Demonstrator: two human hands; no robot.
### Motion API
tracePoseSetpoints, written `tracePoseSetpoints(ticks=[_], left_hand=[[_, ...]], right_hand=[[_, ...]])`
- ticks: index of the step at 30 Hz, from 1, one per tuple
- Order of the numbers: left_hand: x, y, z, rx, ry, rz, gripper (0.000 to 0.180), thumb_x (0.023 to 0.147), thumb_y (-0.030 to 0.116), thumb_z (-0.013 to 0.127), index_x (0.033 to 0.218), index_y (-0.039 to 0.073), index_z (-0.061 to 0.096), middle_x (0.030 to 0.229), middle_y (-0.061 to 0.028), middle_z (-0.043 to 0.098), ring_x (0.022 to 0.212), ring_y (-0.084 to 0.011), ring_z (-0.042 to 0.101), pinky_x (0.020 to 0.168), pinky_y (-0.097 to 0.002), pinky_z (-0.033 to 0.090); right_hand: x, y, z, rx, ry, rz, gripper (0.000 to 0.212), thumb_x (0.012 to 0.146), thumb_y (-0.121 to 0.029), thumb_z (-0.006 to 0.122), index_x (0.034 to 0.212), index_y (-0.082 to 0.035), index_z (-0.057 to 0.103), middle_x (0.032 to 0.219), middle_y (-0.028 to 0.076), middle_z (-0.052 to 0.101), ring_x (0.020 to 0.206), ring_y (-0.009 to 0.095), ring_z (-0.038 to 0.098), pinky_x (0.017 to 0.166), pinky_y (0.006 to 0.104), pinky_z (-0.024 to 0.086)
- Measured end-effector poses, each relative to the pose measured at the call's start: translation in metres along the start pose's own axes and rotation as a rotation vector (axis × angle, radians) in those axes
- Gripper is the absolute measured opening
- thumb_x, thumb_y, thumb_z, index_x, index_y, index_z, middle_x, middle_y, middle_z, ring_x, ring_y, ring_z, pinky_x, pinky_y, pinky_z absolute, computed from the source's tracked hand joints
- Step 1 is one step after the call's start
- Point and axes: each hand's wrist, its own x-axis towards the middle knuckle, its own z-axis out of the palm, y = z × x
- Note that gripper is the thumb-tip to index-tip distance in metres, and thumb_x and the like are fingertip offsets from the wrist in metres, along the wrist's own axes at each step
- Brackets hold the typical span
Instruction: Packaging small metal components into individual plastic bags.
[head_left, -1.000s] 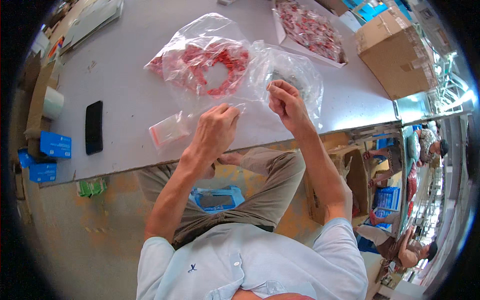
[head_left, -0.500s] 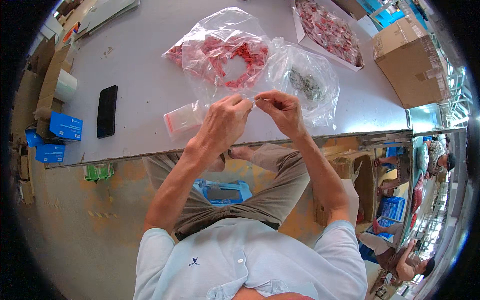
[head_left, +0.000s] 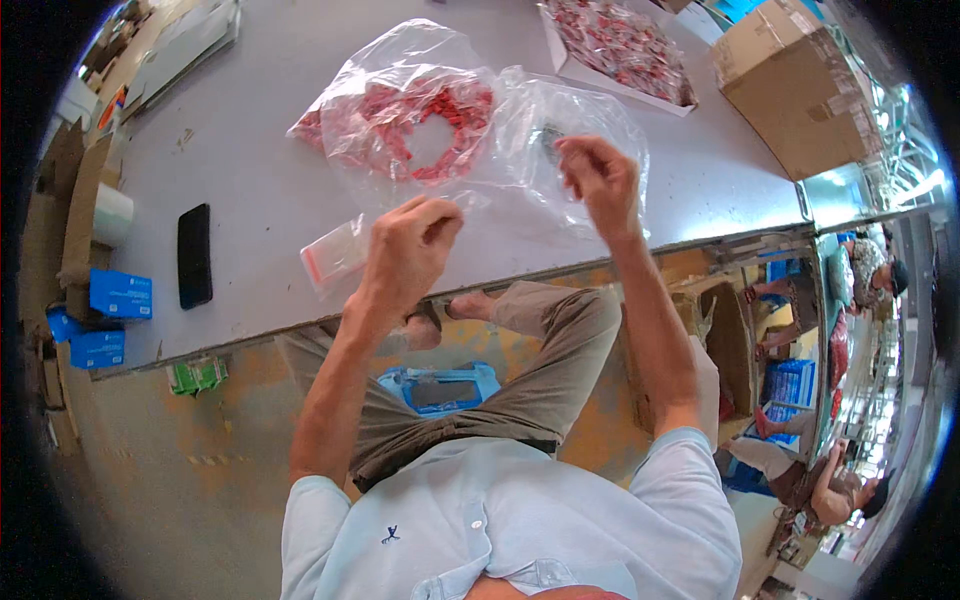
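Clear bag of dark pieces (head_left: 528, 140) lies on the bench (head_left: 260, 170), right of centre; it spreads roundish, its slightly longer axis slanting from far left to near right. Right hand (head_left: 605, 185) hovers above it, fingers curled, screening part of the contents. Left hand (head_left: 408, 245) is curled too, near the bench edge; whether either pinches something small, I cannot tell. Beside the left hand, a flat pack of small clear bags (head_left: 340, 252) points its red edge left, its right end partly screened. Just left of the first bag sits a clear bag of red pieces (head_left: 375, 115). Farther right stand a white tray of red packets (head_left: 572, 72) and a cardboard box (head_left: 795, 90); a black phone (head_left: 195, 255) lies at left, lengthwise near to far.
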Motion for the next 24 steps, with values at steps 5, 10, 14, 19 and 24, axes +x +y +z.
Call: tracePoseSetpoints(ticks=[5, 10, 14, 19, 24], left_hand=[[-0.004, -0.002, -0.006, -0.143, 0.032, -0.164, 0.010, 0.091, 0.004, 0.071, 0.100, -0.001, 0.074, 0.084, -0.0060, 0.072, 0.074, -0.0096, 0.065, 0.069, -0.0262, 0.054], [-0.007, -0.012, -0.006, -0.289, 0.014, -0.281, 0.012, 0.093, 0.004, 0.070, 0.103, -0.001, 0.073, 0.084, -0.0039, 0.072, 0.074, -0.0089, 0.064, 0.069, -0.0251, 0.053], [-0.005, -0.015, -0.008, -0.367, 0.016, -0.347, 0.011, 0.095, 0.004, 0.069, 0.103, -0.002, 0.073, 0.084, -0.0039, 0.071, 0.074, -0.0092, 0.065, 0.067, -0.0243, 0.053], [0.003, -0.017, -0.010, -0.563, 0.018, -0.458, 0.012, 0.096, 0.004, 0.068, 0.105, -0.003, 0.072, 0.086, -0.0052, 0.071, 0.075, -0.0107, 0.066, 0.067, -0.0253, 0.053], [0.003, -0.021, -0.013, -0.771, 0.009, -0.484, 0.014, 0.097, 0.007, 0.069, 0.107, -0.002, 0.072, 0.087, -0.0069, 0.072, 0.075, -0.0111, 0.066, 0.067, -0.0254, 0.054]], right_hand=[[0.039, 0.048, -0.060, -0.529, 0.006, -0.023, 0.017, 0.093, -0.012, 0.066, 0.102, -0.002, 0.077, 0.083, 0.013, 0.076, 0.071, 0.017, 0.071, 0.066, 0.0300, 0.056], [0.053, 0.067, -0.043, -0.758, -0.148, -0.061, 0.021, 0.085, -0.015, 0.067, 0.101, -0.007, 0.078, 0.092, 0.018, 0.075, 0.083, 0.036, 0.073, 0.079, 0.0415, 0.058], [0.068, 0.078, -0.027, -0.968, -0.201, -0.138, 0.020, 0.083, -0.013, 0.062, 0.097, -0.007, 0.076, 0.099, 0.020, 0.073, 0.092, 0.038, 0.070, 0.085, 0.0466, 0.055], [0.083, 0.081, -0.031, -1.029, -0.334, -0.098, 0.021, 0.081, -0.009, 0.064, 0.098, -0.002, 0.073, 0.096, 0.020, 0.073, 0.093, 0.037, 0.071, 0.086, 0.0445, 0.055], [0.079, 0.080, -0.034, -0.919, -0.312, -0.066, 0.020, 0.082, -0.009, 0.063, 0.096, -0.005, 0.076, 0.096, 0.020, 0.073, 0.093, 0.040, 0.070, 0.087, 0.0459, 0.055]])
